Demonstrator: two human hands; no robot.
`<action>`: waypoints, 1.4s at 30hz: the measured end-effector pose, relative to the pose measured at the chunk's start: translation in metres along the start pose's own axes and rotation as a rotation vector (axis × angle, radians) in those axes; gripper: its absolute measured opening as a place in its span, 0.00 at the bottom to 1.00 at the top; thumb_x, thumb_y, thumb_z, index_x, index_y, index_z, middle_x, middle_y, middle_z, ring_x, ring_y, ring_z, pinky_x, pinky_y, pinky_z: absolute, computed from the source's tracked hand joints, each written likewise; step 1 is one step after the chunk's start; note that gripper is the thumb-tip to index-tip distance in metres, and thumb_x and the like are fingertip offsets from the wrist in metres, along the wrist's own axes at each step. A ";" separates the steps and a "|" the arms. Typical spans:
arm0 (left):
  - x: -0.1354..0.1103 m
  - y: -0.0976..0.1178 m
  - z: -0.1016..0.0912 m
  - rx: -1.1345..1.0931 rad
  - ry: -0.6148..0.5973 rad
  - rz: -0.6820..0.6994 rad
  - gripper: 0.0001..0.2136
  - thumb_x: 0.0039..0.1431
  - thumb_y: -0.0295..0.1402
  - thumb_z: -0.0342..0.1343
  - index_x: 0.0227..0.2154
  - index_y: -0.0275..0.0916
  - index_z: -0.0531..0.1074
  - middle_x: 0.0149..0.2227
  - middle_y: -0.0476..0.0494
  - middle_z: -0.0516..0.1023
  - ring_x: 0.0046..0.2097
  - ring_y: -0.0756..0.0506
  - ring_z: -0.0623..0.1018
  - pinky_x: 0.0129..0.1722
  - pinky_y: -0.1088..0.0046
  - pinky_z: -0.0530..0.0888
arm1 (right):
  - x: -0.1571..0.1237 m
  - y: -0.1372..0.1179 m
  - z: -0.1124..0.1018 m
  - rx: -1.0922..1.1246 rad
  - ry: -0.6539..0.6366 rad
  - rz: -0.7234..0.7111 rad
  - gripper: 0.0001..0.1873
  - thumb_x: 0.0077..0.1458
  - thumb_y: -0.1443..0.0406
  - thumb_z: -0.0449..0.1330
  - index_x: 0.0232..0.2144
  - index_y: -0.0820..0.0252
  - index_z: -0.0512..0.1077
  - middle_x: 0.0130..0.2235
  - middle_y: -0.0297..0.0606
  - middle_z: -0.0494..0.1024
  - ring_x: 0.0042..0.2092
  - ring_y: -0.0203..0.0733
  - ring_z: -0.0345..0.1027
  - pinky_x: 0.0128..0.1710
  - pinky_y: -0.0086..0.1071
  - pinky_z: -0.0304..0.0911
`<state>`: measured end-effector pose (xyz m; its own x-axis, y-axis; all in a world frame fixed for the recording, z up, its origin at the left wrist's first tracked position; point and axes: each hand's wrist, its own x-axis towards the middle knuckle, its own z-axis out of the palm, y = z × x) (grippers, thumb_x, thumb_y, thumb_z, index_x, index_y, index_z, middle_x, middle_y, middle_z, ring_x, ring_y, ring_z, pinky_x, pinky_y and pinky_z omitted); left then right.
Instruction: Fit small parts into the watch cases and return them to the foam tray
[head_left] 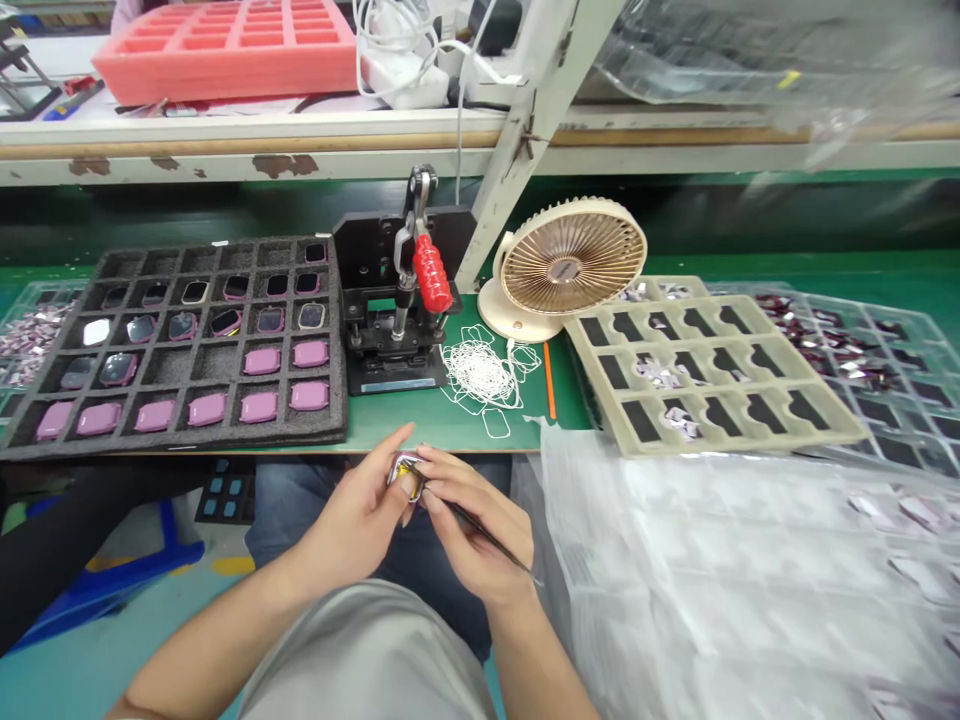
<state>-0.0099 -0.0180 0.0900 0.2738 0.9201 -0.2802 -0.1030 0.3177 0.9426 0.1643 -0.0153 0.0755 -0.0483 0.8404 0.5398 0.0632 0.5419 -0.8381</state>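
My left hand (360, 510) is closed around a small shiny watch case (400, 466), held just below the bench's front edge. My right hand (469, 520) pinches thin dark tweezers (480, 530) whose tip touches the case. Both hands hover over my lap. A heap of thin white rings (480, 375) lies on the green bench (420, 425) right above the hands. A black foam tray (187, 345) with several pink and dark watch cases sits to the left.
A black hand press with a red handle (431, 275) stands mid-bench. Beside it is a small beige fan (566, 262). A beige tray (712, 365) and clear blister trays (862, 350) lie right. Clear plastic sheets (712, 570) cover the lower right. A pink tray (232, 45) rests on the shelf.
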 end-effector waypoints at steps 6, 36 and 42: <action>0.002 0.003 -0.002 -0.025 -0.007 0.007 0.29 0.72 0.44 0.57 0.72 0.49 0.61 0.36 0.48 0.75 0.34 0.48 0.70 0.38 0.69 0.71 | -0.003 0.005 -0.002 -0.025 -0.045 -0.051 0.26 0.58 0.81 0.64 0.53 0.52 0.81 0.53 0.43 0.84 0.58 0.58 0.78 0.57 0.58 0.78; 0.003 -0.006 -0.011 0.188 -0.045 0.000 0.28 0.75 0.45 0.50 0.73 0.44 0.60 0.40 0.44 0.79 0.36 0.46 0.72 0.41 0.66 0.73 | -0.012 0.017 0.003 -0.044 -0.059 -0.079 0.29 0.56 0.85 0.63 0.54 0.56 0.80 0.55 0.45 0.83 0.59 0.58 0.77 0.58 0.57 0.77; 0.004 -0.002 -0.010 0.037 -0.061 -0.015 0.27 0.73 0.45 0.55 0.70 0.42 0.64 0.41 0.43 0.79 0.35 0.48 0.73 0.41 0.67 0.73 | -0.018 0.023 0.002 -0.030 -0.067 -0.132 0.29 0.58 0.84 0.62 0.56 0.55 0.80 0.57 0.46 0.82 0.61 0.60 0.75 0.58 0.58 0.77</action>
<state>-0.0184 -0.0123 0.0846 0.3334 0.8991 -0.2838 -0.0630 0.3216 0.9448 0.1647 -0.0177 0.0466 -0.1244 0.7600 0.6379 0.0816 0.6485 -0.7568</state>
